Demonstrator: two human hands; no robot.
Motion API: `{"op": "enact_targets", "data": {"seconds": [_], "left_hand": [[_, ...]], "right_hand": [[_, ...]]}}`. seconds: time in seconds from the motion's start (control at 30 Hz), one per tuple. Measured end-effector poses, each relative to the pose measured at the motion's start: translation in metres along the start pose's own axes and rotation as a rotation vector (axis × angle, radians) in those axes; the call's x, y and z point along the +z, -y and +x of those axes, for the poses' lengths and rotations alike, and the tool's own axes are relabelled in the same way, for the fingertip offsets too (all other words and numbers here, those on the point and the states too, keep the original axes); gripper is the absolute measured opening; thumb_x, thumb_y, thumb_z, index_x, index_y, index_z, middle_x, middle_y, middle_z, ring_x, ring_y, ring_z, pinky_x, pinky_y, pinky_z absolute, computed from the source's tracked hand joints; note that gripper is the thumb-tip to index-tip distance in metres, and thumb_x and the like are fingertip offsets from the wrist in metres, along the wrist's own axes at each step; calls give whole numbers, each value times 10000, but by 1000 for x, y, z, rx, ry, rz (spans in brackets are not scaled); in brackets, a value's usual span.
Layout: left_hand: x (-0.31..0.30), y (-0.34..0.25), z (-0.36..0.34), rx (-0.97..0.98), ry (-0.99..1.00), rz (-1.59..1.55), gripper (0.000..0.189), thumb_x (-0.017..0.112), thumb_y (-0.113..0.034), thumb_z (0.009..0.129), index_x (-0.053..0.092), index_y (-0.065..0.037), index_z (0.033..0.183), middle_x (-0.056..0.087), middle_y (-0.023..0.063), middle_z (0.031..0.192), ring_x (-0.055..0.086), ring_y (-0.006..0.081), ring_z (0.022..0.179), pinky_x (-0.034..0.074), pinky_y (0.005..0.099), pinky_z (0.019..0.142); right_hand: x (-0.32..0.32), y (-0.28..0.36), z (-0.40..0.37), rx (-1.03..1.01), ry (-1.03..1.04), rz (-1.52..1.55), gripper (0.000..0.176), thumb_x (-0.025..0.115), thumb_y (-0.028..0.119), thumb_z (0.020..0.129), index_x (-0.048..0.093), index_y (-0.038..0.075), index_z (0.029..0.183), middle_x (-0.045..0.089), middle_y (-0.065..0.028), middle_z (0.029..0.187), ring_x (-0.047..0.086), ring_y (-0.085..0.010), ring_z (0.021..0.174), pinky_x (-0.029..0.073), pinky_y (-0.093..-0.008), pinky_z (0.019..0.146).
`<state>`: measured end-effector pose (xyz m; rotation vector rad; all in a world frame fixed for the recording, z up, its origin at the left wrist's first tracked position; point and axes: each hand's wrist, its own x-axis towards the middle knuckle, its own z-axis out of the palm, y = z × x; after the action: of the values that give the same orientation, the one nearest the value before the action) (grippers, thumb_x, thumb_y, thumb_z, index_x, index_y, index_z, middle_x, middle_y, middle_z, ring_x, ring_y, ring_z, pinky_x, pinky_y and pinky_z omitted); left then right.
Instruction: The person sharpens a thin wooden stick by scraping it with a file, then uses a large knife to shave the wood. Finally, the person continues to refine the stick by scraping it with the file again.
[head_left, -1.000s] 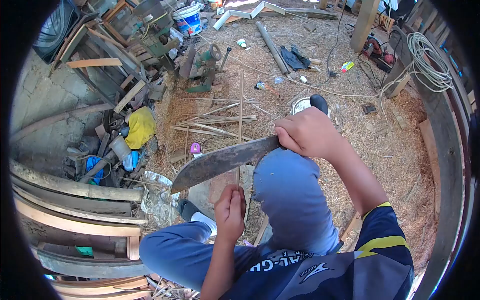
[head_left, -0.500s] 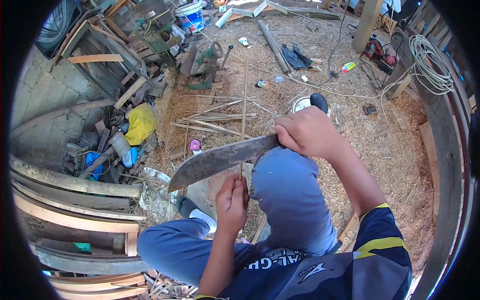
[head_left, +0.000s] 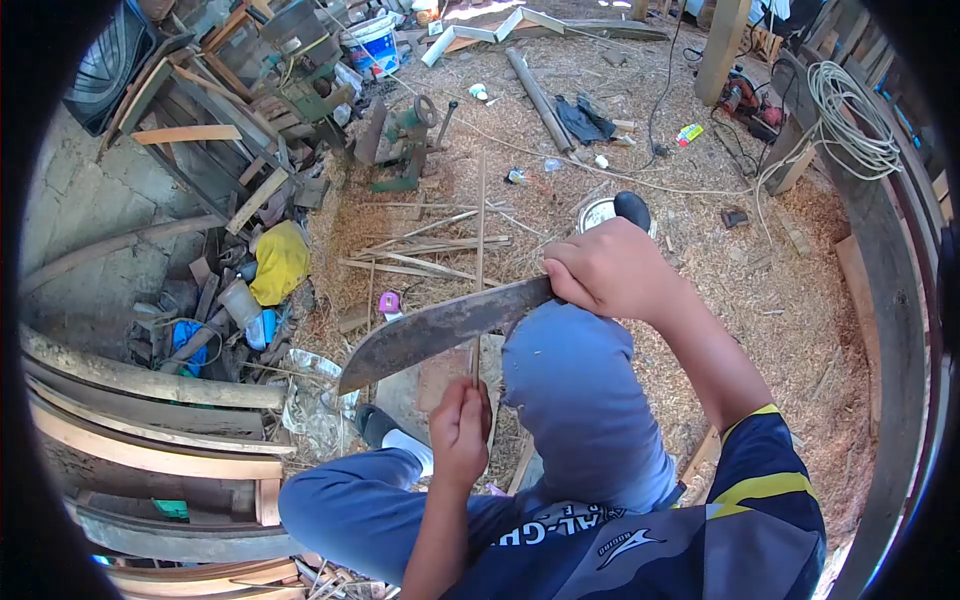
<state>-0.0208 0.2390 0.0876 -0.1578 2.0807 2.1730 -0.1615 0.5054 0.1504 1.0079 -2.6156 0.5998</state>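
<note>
My right hand (head_left: 615, 268) is closed round the handle of a machete, just above my raised knee; the handle itself is hidden in my fist. The dark, worn machete blade (head_left: 440, 328) points left and slightly down. It lies across a thin wooden stick (head_left: 480, 230), which runs away from me over the ground. Below the blade, my left hand (head_left: 461, 432) grips the near end of this stick with its fingers wrapped round it. The blade crosses the stick a little beyond my left fingers.
Several loose wood strips (head_left: 430, 250) lie on the shavings ahead, near a pink tape measure (head_left: 389, 302). A green metal vise (head_left: 405, 140) stands beyond. Curved timbers (head_left: 150, 370) are stacked at the left; a coiled cable (head_left: 850, 120) hangs on the right beam.
My left hand has drawn slightly down toward me with the stick, widening the space below the blade. The machete stays nearly in place. The whole view has shifted a little.
</note>
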Motion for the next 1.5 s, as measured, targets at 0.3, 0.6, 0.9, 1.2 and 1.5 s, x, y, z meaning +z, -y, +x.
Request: {"op": "enact_targets", "data": {"seconds": [0.3,0.6,0.9,1.2,1.5], "left_hand": [[15,-12,12,16,-11,-5,191,485,-152,1103,583,-17,1009,493,-43,697,417,40,561,332,226,507],[-10,21,-16,21,55,15,218,500,-239,1110,523,-70,976,419,-46,690,357,37,506,250,229,429],[-24,43,-31,45,90,1,262,518,-265,1107,529,-56,949,416,-44,666,349,44,494,244,237,437],[-41,59,-49,44,88,89,309,530,-279,1097,536,-39,902,425,-32,621,361,54,489,256,248,442],[-50,70,-62,78,84,173,291,521,-249,1094,551,-30,904,471,-26,637,372,51,508,278,250,456]], "right_hand": [[0,0,-4,21,-2,8,298,552,312,1022,652,95,843,639,-141,652,665,-372,638,519,-495,640],[1,-5,-4,44,10,27,312,545,309,1029,650,85,839,632,-149,645,669,-370,658,510,-498,643],[-6,-10,-9,52,10,22,296,546,293,1027,647,86,841,638,-146,659,666,-370,659,506,-500,652],[-8,-16,-19,91,-28,4,317,535,282,1029,627,82,801,629,-145,657,654,-376,655,495,-505,645],[-19,-18,-30,162,-18,-35,337,521,272,1039,608,73,781,620,-150,665,647,-386,668,498,-507,650]]}}
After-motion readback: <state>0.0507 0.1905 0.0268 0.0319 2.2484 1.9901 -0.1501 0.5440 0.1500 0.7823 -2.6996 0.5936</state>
